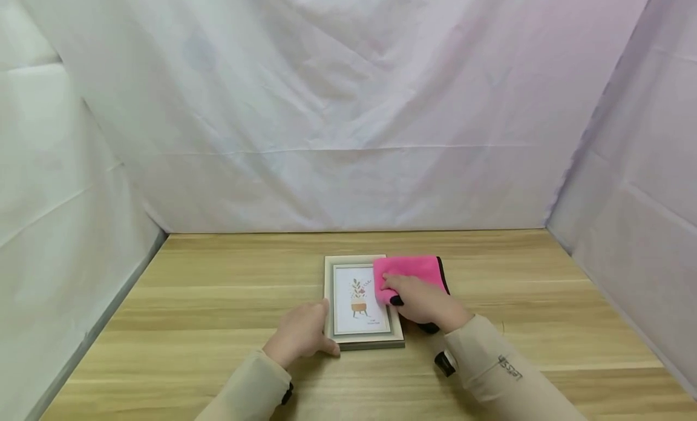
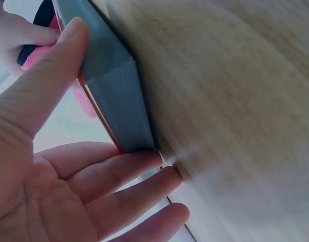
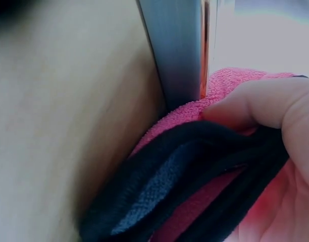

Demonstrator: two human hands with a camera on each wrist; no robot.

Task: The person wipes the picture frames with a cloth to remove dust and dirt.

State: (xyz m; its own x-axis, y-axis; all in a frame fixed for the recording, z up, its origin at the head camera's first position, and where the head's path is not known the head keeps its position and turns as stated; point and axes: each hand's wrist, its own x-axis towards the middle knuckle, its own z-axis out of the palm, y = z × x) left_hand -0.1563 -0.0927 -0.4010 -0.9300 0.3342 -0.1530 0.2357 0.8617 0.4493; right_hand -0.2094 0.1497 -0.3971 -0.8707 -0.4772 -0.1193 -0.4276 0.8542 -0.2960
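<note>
A cream picture frame (image 1: pixel 359 341) with a plant print lies flat on the wooden table. My left hand (image 1: pixel 299 333) holds its near left corner, thumb on the near edge and fingers along the left side. In the left wrist view, the thumb and index finger touch the grey sides of the frame (image 2: pixel 116 96). My right hand (image 1: pixel 422 300) grips a folded pink cloth (image 1: pixel 408 265) with black edging and presses it over the frame's right side. The right wrist view shows the thumb pinching the cloth (image 3: pixel 179 118) beside the frame's edge (image 3: pixel 179 55).
The wood-grain table (image 1: pixel 229 288) reaches back to a white fabric curtain (image 1: pixel 348 185). White cloth walls stand at the left (image 1: pixel 49 185) and right (image 1: pixel 637 185). A black band (image 1: pixel 445 364) shows at the right sleeve.
</note>
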